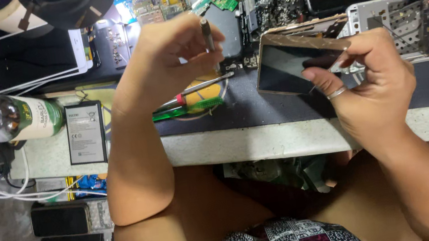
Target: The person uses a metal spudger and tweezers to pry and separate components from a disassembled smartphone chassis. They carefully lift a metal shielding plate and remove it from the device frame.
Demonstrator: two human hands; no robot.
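Hands, two, both occupied above the table (283, 139). Right hand (373, 91) grips one gold-edged phone (287, 64) with a dark screen by its right end, tilted above the dark mat (246, 108). Left hand (173, 59) pinches one slim metal screwdriver (207, 33), held upright just left of the phone. Near edge of the table: one flat black battery (86, 133). Beside it, one bottle (4, 118) lying on its side. Beneath the left hand: two tools, one red-handled (194, 91), one green-handled (191, 108). Farther back: one white phone (32, 56), face up; one stripped silver phone frame (412, 25); one heap of small metal parts (279, 4); circuit boards (154, 1), number not clear.
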